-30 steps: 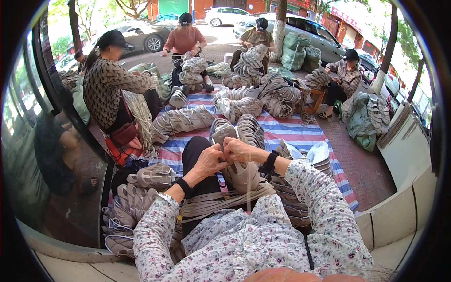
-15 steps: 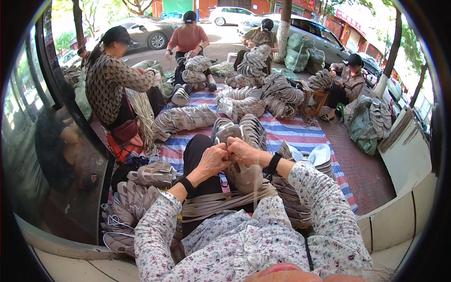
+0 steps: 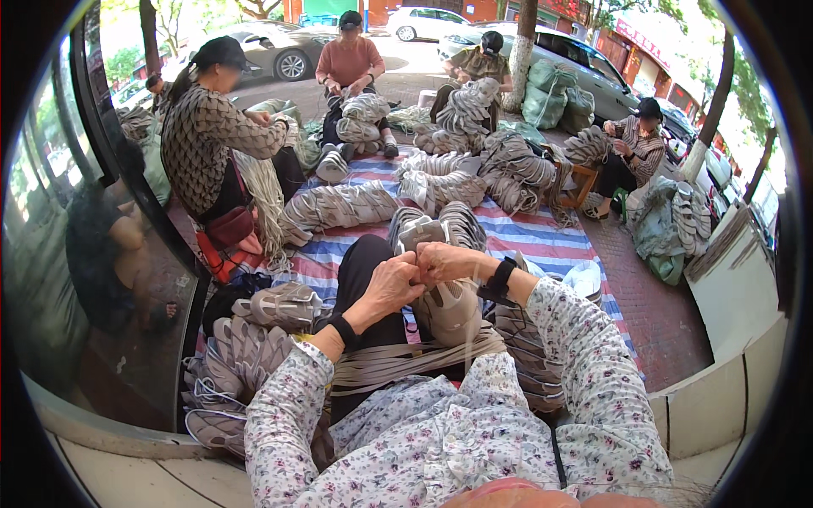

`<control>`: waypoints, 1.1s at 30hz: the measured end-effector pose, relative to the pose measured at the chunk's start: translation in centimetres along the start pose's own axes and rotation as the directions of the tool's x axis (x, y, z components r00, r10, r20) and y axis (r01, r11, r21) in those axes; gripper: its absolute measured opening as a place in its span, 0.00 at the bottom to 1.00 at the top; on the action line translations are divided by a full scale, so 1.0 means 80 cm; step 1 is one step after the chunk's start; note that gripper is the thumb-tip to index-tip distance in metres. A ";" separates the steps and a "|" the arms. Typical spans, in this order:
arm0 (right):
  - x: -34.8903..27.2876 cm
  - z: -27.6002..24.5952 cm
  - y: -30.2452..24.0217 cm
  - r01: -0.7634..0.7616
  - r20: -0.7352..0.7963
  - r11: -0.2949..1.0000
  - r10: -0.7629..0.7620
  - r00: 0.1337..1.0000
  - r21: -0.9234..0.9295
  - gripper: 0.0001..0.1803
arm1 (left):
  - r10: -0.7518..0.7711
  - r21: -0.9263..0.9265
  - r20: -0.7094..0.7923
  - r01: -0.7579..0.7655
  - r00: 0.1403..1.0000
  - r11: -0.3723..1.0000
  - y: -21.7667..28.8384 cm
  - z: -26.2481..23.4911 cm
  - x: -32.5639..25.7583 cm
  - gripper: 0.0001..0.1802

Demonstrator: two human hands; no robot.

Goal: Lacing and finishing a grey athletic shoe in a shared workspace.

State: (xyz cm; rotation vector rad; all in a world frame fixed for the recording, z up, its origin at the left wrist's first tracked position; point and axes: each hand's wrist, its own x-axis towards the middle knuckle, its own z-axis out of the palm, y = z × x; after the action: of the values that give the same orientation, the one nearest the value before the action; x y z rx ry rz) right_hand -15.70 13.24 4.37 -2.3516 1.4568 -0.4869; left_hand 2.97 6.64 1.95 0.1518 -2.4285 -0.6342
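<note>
A beige-grey shoe (image 3: 447, 315) lies over my lap, its toe toward me. Above its lacing area my left hand (image 3: 391, 286) and my right hand (image 3: 450, 262) meet, fingertips pinched together. A pale, blurred shoelace trails down from my right hand past the shoe. What the left fingertips pinch is hidden behind the fingers. Across my thighs rests a bundle of flat beige shoelaces (image 3: 406, 366). Just beyond my hands, another grey shoe (image 3: 421, 232) sits at the end of a stacked row.
Nested shoes (image 3: 241, 351) are piled at my left, more (image 3: 529, 347) at my right. A striped sheet (image 3: 542, 237) carries further shoe rows (image 3: 339, 213). Several co-workers sit around it, holding shoes or laces. A glass panel (image 3: 102, 254) stands at left; green sacks (image 3: 546, 97) stand behind.
My hands have stayed together over the shoe, the right wrist lifting and turning slightly. The whole view has shifted a little. The co-worker in the pink top has brought both hands together.
</note>
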 end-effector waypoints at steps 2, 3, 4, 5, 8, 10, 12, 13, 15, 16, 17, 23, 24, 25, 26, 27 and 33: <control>-0.002 0.003 0.003 -0.020 0.021 0.999 0.019 1.000 0.031 0.07 | 0.005 -0.004 -0.008 -0.005 1.000 1.000 0.003 0.001 -0.001 0.08; 0.000 0.003 0.002 -0.041 0.041 0.997 0.039 0.998 0.061 0.07 | 0.012 -0.009 -0.014 -0.012 1.000 1.000 0.001 0.001 -0.003 0.08; 0.000 0.002 0.001 -0.035 0.049 0.997 0.032 0.998 0.064 0.07 | 0.002 -0.007 -0.019 -0.003 1.000 1.000 -0.001 0.001 -0.003 0.08; -0.001 0.001 0.001 -0.021 0.006 0.997 0.021 1.000 0.080 0.06 | 0.016 -0.042 -0.013 -0.017 1.000 0.999 -0.005 0.001 -0.003 0.08; -0.003 -0.001 0.000 -0.003 -0.001 0.995 0.003 1.000 0.103 0.04 | 0.034 -0.082 -0.028 -0.036 0.999 0.996 -0.009 0.005 -0.004 0.05; -0.005 -0.003 0.006 -0.027 0.045 1.000 0.028 0.999 -0.014 0.04 | 0.101 -0.065 -0.067 -0.106 0.993 0.992 -0.015 0.009 0.000 0.05; -0.001 -0.002 0.012 -0.065 0.070 0.998 0.066 0.995 -0.020 0.04 | 0.090 -0.073 -0.069 -0.095 0.994 0.993 -0.025 0.013 0.000 0.05; -0.003 -0.014 0.015 0.005 -0.015 1.000 -0.005 1.000 -0.008 0.04 | 0.055 -0.087 -0.048 -0.059 0.997 0.994 -0.020 0.011 0.000 0.05; -0.007 -0.043 0.023 0.037 -0.131 0.995 -0.048 0.990 -0.089 0.04 | -0.047 -0.143 0.024 0.050 0.999 0.988 -0.015 0.003 -0.001 0.05; -0.010 -0.059 0.027 -0.008 -0.161 0.985 -0.021 0.987 -0.174 0.03 | -0.060 -0.150 0.033 0.064 0.998 0.987 -0.016 0.000 0.000 0.05; -0.017 -0.087 0.031 -0.027 -0.190 0.966 -0.023 0.982 -0.256 0.04 | -0.060 -0.136 0.020 0.062 0.998 0.989 -0.016 -0.002 -0.002 0.05; -0.234 -0.269 0.108 -0.642 -0.734 0.562 0.088 0.673 -0.522 0.09 | 0.042 -0.170 -0.120 -0.063 0.992 0.983 0.001 -0.004 -0.001 0.11; -0.249 -0.272 0.101 -0.699 -0.756 0.582 0.205 0.621 -0.416 0.07 | 0.025 -0.163 -0.122 -0.045 0.992 0.986 0.000 -0.009 -0.009 0.11; -0.242 -0.257 0.092 -0.679 -0.743 0.593 0.191 0.641 -0.433 0.06 | -0.043 -0.132 -0.148 0.023 0.988 0.991 0.005 -0.018 -0.019 0.10; -0.229 -0.235 0.080 -0.659 -0.731 0.604 0.178 0.659 -0.447 0.05 | -0.109 -0.102 -0.174 0.092 0.979 0.991 0.014 -0.027 -0.029 0.10; -0.201 -0.205 0.055 -0.567 -0.639 0.698 0.203 0.742 -0.437 0.05 | -0.248 -0.209 -0.143 0.215 0.958 0.954 0.028 -0.037 -0.038 0.08; -0.073 -0.025 -0.051 -0.205 -0.310 0.973 0.229 0.923 0.108 0.10 | -0.307 -0.285 -0.064 0.277 0.950 0.918 0.031 -0.016 -0.067 0.10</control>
State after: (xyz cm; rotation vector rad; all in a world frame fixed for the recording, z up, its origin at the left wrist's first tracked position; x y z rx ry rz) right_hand -15.80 20.03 7.31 -2.0894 1.7824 -0.8784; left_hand 8.14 9.67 1.08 0.4294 -2.2049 -1.0604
